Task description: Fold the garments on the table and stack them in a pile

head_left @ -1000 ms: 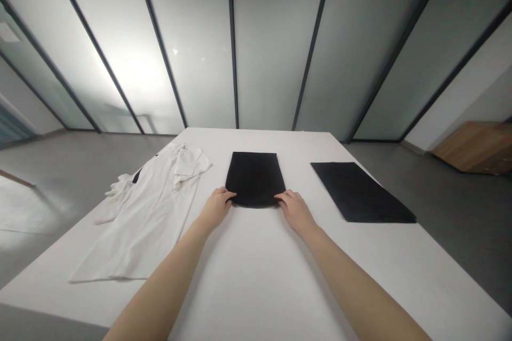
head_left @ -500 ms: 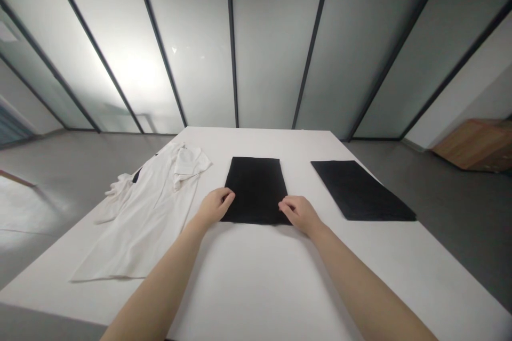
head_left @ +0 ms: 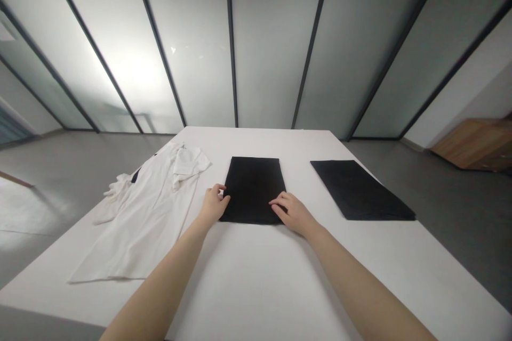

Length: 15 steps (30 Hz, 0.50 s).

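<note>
In front of me on the white table (head_left: 256, 287) lies a flat black rectangle (head_left: 254, 181) that looks like a neatly folded garment. My left hand (head_left: 215, 203) is at its left edge, thumb and fingers parted, with nothing visible between them. Over the lower right part of the black cloth is my right hand (head_left: 294, 212). Its thumb and fingers are loosely bent with a gap between them, and no fabric shows inside. Whether either hand presses on the cloth, I cannot tell.
A second flat black folded piece (head_left: 360, 191) lies to the right, near the table's edge. Rumpled white clothing (head_left: 148, 218), with a short sleeve showing, spreads over the left side. Beyond the table stands a frosted glass partition (head_left: 268, 42). A wooden cabinet (head_left: 476, 141) is at far right.
My left hand has opened its fingers and shifted slightly left. My right hand has moved a little inward over the black cloth, its fingers loosening. The garments have stayed in place.
</note>
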Available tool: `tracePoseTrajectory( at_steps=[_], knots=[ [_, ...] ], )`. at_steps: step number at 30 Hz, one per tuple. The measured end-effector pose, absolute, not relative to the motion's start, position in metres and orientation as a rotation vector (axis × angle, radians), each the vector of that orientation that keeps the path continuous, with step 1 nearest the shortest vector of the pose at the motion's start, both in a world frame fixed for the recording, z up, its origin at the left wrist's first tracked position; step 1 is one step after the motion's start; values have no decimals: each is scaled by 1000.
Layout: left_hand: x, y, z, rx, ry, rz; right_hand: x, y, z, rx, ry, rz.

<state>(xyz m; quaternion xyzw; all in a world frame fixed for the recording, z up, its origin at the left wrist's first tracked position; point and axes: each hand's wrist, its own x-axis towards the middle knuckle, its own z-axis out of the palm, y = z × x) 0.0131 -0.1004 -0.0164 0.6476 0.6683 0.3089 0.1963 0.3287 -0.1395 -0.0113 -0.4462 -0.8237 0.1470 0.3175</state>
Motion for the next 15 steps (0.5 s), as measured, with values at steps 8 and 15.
tracePoseTrajectory(
  at_steps=[8,15],
  knots=[
    [5,-114,7,2160,1844,405,332,-139,-3,-1314,-2132,539],
    [26,-130,21,2479,1645,593,328,-142,-4,-1293,-2069,309]
  ],
)
